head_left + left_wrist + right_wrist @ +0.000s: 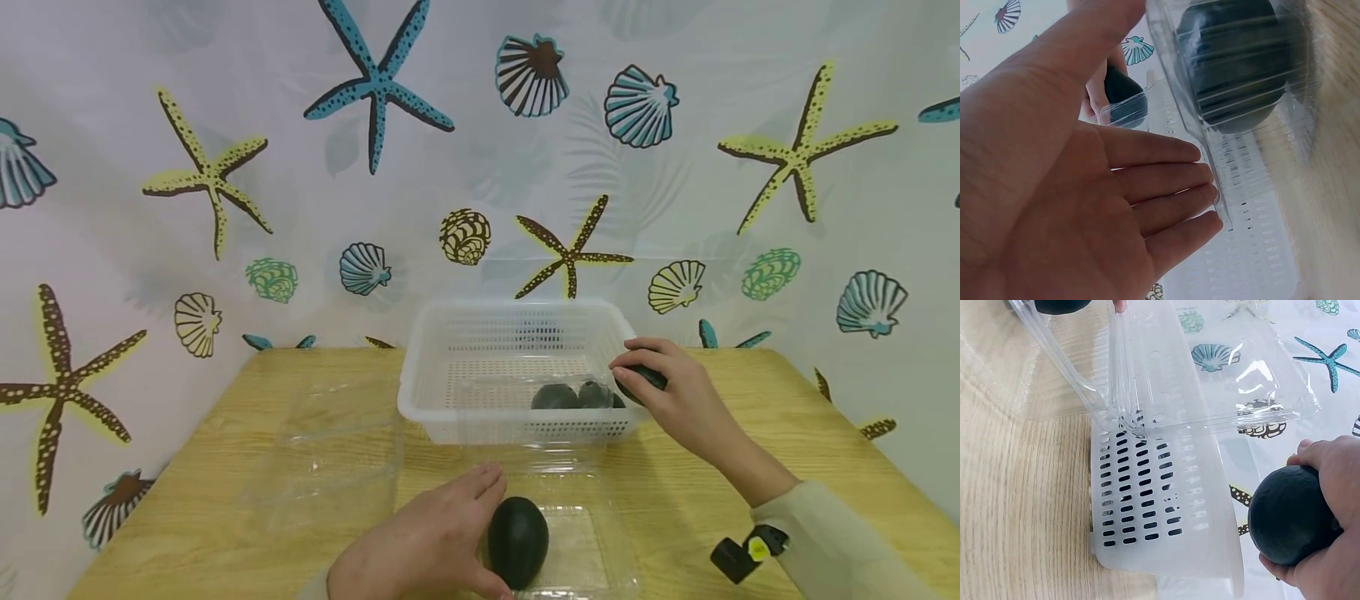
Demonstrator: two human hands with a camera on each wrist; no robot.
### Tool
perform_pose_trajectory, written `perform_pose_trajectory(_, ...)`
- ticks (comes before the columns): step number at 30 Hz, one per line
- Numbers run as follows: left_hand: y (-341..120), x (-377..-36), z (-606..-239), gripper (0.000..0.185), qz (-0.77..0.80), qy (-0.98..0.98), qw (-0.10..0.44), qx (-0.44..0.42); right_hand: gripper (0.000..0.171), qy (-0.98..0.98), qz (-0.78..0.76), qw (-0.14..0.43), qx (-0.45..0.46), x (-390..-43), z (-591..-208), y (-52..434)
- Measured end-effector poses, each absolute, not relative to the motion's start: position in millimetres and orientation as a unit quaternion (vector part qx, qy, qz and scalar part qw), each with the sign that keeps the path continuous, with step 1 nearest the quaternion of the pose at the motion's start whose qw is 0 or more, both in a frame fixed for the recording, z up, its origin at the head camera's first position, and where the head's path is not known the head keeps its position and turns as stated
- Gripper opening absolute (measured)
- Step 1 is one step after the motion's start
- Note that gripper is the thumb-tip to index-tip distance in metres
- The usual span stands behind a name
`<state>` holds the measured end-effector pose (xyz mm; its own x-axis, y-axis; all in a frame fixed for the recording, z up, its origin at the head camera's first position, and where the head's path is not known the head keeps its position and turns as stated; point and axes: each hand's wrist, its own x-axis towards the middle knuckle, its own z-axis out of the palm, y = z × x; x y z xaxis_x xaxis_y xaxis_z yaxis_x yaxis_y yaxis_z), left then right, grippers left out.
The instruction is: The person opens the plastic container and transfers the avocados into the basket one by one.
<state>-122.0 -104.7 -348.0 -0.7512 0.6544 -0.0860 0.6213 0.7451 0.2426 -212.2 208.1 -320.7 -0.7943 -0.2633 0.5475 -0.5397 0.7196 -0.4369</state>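
A dark green avocado (518,542) lies in the left part of a clear plastic clamshell box (581,546), whose lid stands raised at the back. My left hand (423,537) rests along the box's left side, fingers straight; in the left wrist view its fingertips (1207,172) meet the clear wall. My right hand (690,404) grips a second avocado (1288,515) above the right rim of the white basket (408,387). Several more avocados (555,397) sit in the basket's front right, seen through the raised lid.
Other clear plastic boxes (337,458) lie on the wooden table (217,467) to the left, their outlines faint. Behind the basket hangs a white curtain (420,200) printed with starfish and shells. A small black device (738,558) is strapped at the right wrist.
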Motion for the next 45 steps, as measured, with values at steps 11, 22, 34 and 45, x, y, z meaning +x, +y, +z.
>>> perform_pose_trajectory(11, -105, -122, -348, 0.106, 0.094, 0.929, 0.072, 0.350, 0.022, -0.906, 0.335, 0.159, 0.202, -233, -322, 200)
perform_pose_trajectory(22, -106, -122, -347, 0.107, 0.093, 0.929, 0.075, 0.349, 0.033, -0.918, 0.338, 0.103, 0.181, -243, -321, 194)
perform_pose_trajectory(34, -106, -122, -349, 0.103, 0.094, 0.926, 0.046, 0.363, 0.045, -0.915, 0.338, 0.072, 0.207, -257, -334, 183)
perform_pose_trajectory(45, -107, -121, -348, 0.107, 0.098, 0.927, 0.063, 0.355, 0.029, -0.911, 0.314, 0.055, 0.262, -263, -337, 182)
